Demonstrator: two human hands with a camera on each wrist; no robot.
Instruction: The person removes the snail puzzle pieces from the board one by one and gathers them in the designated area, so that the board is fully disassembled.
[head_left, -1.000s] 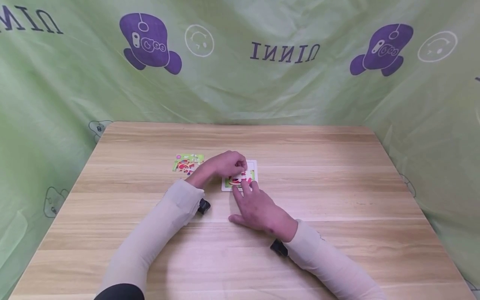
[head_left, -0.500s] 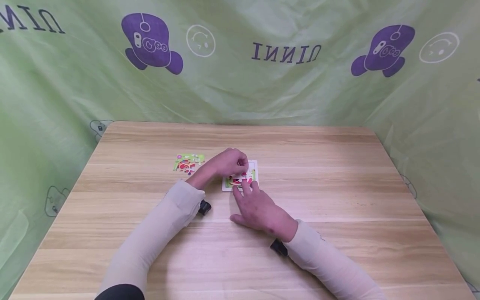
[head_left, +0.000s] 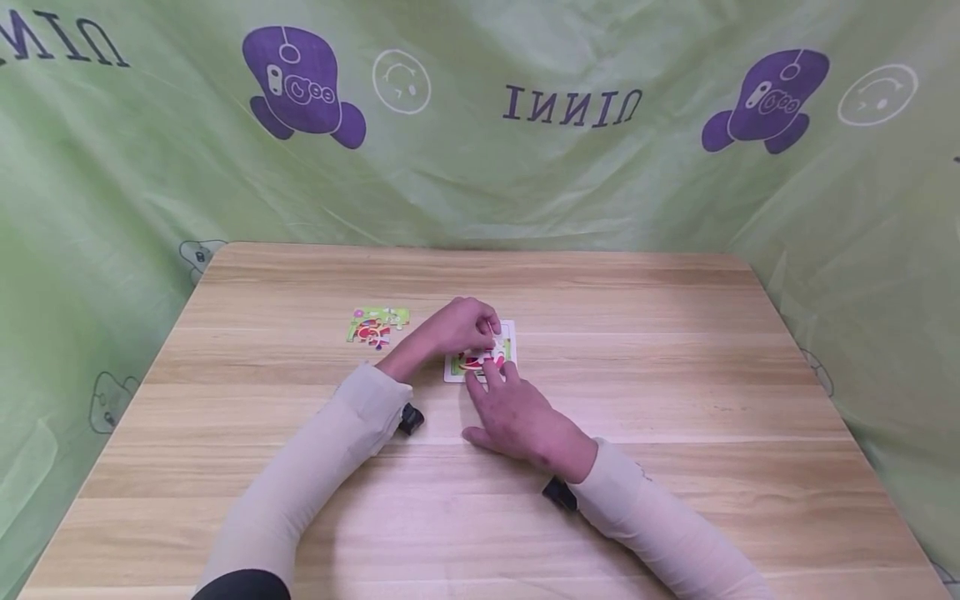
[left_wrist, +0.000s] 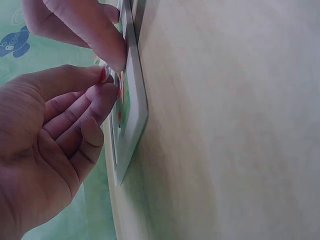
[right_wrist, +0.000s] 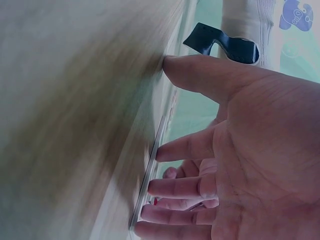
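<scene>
1. I stand, it seems, at a small curtained recording booth; whether it belongs to a home, an office or a lab, I cannot tell.
2. Green fabric (head_left: 465, 183) hangs in soft folds behind the table (head_left: 675, 375) and along its left and right sides.
3. On this fabric are printed purple cartoon figures (head_left: 303, 83), white smiley faces (head_left: 402, 82) and dark lettering (head_left: 572, 106), all upside down.
4. The table has a light wood-grain top with rounded far corners.
5. A black wrist camera (head_left: 558, 493) sits at each cuff, which speaks for a recording place.
</scene>
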